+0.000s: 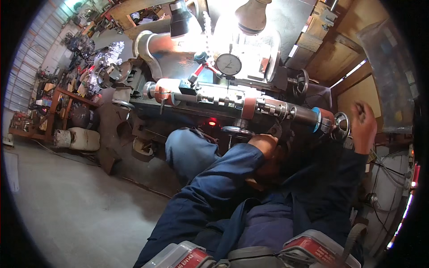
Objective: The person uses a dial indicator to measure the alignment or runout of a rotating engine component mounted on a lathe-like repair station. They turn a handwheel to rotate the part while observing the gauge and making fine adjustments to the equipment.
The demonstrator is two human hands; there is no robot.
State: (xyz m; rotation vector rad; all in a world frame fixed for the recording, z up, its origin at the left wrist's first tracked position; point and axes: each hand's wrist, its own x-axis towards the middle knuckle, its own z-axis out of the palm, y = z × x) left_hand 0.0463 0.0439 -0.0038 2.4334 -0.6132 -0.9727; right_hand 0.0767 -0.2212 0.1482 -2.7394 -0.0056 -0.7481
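Note:
I sit at a large grey machine tool [156,49]. A long steel shaft [232,100] with orange and blue collars lies across it. My left hand [264,145], in a dark blue sleeve, rests just right of a small handwheel [236,130] under the shaft; its fingers are hidden. My right hand [364,127] is raised beside the chrome handwheel [342,125] at the shaft's right end, fingers loosely curled, holding nothing that I can see. A round dial gauge [229,64] stands above the shaft.
A bright lamp [252,15] glares over the machine, and a red indicator light [212,121] glows below the shaft. Shelves of metal parts [67,98] and a pale cylinder [80,138] stand at the left beside the concrete floor [80,210]. Cables [389,169] hang at the right.

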